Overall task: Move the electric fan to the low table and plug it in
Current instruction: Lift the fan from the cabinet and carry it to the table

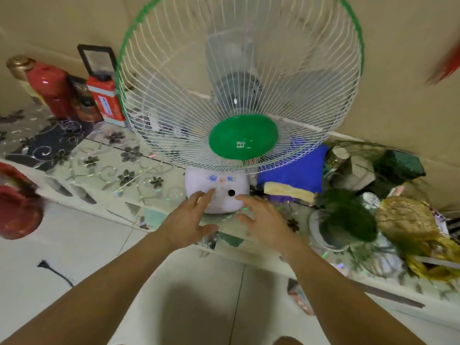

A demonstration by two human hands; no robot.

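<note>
Low table (104, 168) with floral-patterned top, bearing the electric fan (216, 192), red flask (53, 92), red tin (107, 100), blue cloth (296, 170) and potted plant (346, 220).

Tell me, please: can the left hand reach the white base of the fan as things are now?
Probably yes. The left hand is open, its fingertips at the fan base; nothing lies between them. The right hand nears the other side.

Setting: a home living area. Evidence: floral-patterned cloth on the low surface (104, 160); red thermos flask (51, 92) at upper left; potted plant (346, 220) at right; pale tiled floor (82, 245) below.
</note>
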